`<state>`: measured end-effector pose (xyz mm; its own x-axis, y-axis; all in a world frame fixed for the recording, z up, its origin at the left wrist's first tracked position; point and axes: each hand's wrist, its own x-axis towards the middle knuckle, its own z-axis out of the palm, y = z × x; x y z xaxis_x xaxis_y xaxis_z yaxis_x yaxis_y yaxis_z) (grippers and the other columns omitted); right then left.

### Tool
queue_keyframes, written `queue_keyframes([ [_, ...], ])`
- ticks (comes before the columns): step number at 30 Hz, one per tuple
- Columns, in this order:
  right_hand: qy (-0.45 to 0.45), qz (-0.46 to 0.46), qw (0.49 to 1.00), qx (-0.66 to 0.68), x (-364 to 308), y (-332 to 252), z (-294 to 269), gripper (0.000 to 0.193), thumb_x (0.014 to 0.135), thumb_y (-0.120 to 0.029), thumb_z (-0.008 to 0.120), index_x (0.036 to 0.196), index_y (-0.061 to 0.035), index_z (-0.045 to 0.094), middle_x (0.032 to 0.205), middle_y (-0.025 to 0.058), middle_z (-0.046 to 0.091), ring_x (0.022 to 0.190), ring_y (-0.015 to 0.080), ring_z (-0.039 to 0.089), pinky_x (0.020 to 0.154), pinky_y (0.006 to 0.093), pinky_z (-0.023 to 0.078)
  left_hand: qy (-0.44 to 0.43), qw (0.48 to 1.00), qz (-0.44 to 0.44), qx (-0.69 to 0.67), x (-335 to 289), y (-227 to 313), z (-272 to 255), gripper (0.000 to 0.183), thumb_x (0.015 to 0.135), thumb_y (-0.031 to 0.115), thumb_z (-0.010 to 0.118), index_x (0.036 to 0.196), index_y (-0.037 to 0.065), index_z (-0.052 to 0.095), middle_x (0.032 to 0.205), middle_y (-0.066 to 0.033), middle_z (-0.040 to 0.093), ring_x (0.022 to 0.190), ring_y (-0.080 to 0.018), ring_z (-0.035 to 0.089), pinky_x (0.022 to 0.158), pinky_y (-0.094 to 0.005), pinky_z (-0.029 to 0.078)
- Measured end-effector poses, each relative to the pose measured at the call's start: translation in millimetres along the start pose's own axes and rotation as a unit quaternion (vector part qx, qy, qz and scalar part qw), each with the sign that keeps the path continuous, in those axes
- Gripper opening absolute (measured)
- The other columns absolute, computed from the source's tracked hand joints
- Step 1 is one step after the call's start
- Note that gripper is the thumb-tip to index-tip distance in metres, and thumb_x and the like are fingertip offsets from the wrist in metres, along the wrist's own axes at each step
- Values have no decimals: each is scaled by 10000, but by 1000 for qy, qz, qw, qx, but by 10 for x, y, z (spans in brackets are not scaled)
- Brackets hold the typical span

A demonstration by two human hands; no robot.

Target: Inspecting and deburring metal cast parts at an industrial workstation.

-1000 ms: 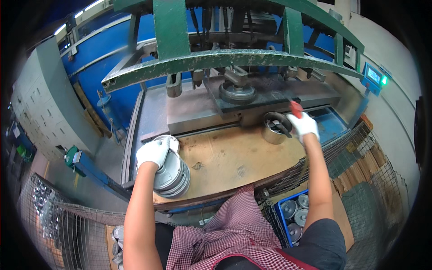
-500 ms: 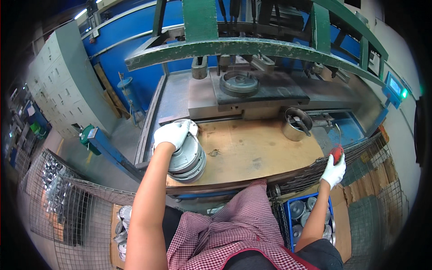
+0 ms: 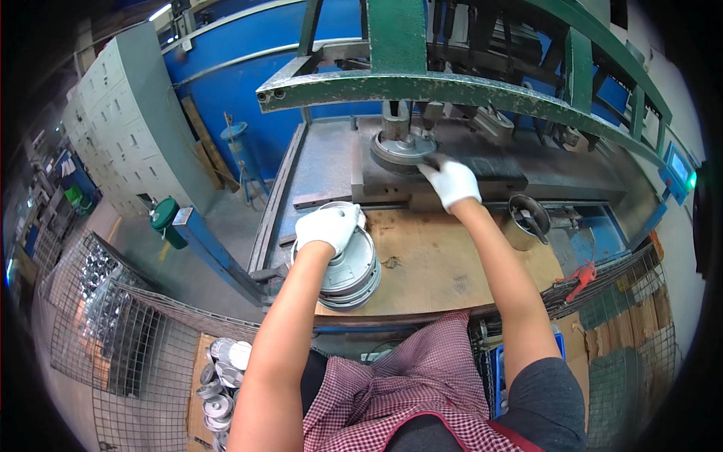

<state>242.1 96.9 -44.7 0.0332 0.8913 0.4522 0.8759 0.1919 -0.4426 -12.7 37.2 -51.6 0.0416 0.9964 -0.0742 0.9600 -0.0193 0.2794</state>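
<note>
1. The left hand (image 3: 327, 228) is laid palm-down, grip closed over the top disc of a stack of metal discs (image 3: 348, 271) at the left of the wooden desk (image 3: 452, 264).
2. The right hand (image 3: 450, 181) is reached onto the press bed, fingers touching the round die (image 3: 403, 148); whether a part is gripped cannot be told.
3. Judgement: the stack is best kept steadied, one disc peeled at a time, fingers kept clear of the die.
4. A metal cup (image 3: 525, 220) is seen on the desk's right.
5. Signs: a small lit green panel (image 3: 680, 169) is seen far right; no packages or labels can be made out.
</note>
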Motion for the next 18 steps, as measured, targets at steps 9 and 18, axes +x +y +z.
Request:
queue_keyframes([
  [9, -25, -10, 999, -46, 305, -354, -112, 441, 858, -468, 627, 1059, -80, 683, 1063, 225, 657, 998, 392, 618, 845, 434, 492, 21, 1000, -1, 3, 80, -61, 104, 529, 963, 520, 276, 1049, 258, 728, 1161, -108, 674, 1092, -313, 623, 944, -412, 453],
  [18, -12, -231, 966, -117, -1607, 109, -112, 259, 801, -388, 684, 813, -130, 708, 698, 94, 670, 633, 276, 646, 592, 409, 437, 17, 998, 45, -29, 44, -52, 48, 582, 959, 527, 299, 1181, 145, 678, 1236, -142, 631, 1154, -330, 585, 976, -393, 443],
])
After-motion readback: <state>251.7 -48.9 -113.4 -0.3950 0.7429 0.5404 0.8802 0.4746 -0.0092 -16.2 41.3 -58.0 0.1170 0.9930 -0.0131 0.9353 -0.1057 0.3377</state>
